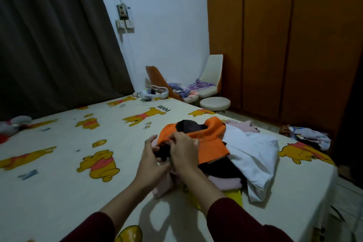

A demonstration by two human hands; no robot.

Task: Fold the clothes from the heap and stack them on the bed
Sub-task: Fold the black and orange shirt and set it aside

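While bent over the heap [225, 155] at the bed's [59, 192] near edge: left hand [150, 160] and right hand [183, 151] both pinching the orange garment [213, 143] atop it. Best lifted clear, shaken flat on bare sheet, then folded.

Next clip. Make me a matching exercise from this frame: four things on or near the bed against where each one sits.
Things:
1. orange garment
2. white garment
3. round stool
4. plush toy

Places:
A. on the floor beyond the bed
B. far left edge of the bed
C. right side of the heap
D. top of the heap, at both hands

Pairs: 1-D, 2-C, 3-A, 4-B
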